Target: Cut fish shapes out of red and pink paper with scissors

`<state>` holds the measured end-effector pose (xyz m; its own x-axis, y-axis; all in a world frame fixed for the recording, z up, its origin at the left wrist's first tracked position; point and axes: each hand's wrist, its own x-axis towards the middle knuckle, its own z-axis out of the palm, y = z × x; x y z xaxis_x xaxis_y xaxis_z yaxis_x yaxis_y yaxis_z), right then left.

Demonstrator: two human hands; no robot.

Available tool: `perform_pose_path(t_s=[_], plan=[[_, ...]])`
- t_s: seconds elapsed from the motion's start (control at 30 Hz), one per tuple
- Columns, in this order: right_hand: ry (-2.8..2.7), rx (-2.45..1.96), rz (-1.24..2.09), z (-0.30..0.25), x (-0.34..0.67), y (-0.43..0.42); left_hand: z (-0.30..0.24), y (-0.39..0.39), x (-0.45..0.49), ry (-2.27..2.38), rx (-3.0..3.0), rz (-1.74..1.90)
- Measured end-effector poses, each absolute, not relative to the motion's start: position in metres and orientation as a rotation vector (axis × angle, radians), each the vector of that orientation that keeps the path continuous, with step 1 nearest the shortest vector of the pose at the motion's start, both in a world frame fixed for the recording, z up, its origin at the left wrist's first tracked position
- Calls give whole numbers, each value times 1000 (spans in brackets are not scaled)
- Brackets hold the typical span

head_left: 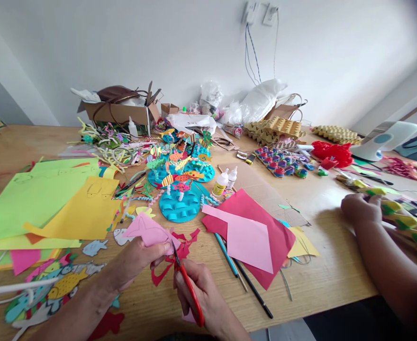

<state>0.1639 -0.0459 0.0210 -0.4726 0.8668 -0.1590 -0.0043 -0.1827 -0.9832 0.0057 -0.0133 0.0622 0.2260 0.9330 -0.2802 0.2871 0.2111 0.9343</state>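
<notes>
A small piece of pink paper (145, 228) with a fish outline drawn on it is pinched in my left hand (140, 258). My right hand (197, 284) is closed round the red handles of a pair of scissors (190, 293), whose blades meet the right edge of that paper. Red paper scraps (183, 246) lie just behind the blades. To the left, below my left forearm, spread several cut-out paper fish, among them a yellow one (67, 283) and a red one (111, 324). A larger pink sheet (249, 241) rests on a red sheet (239, 208) to the right.
Green (45, 194) and yellow sheets (91, 203) cover the left side. Blue paper discs (180, 204) with fish stand mid-table, beside glue bottles (220, 182). Pencils (253, 286) lie right of my hands. At the right, another person's hand (361, 208) touches painted egg-carton pieces (396, 220).
</notes>
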Motion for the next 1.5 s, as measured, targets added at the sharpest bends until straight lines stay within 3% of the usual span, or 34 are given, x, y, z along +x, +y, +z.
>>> perform_pose_path(t_s=[1.5], plan=[[-1586, -1149, 1597, 16, 167, -45, 66, -9, 1, 1322, 1369, 682]])
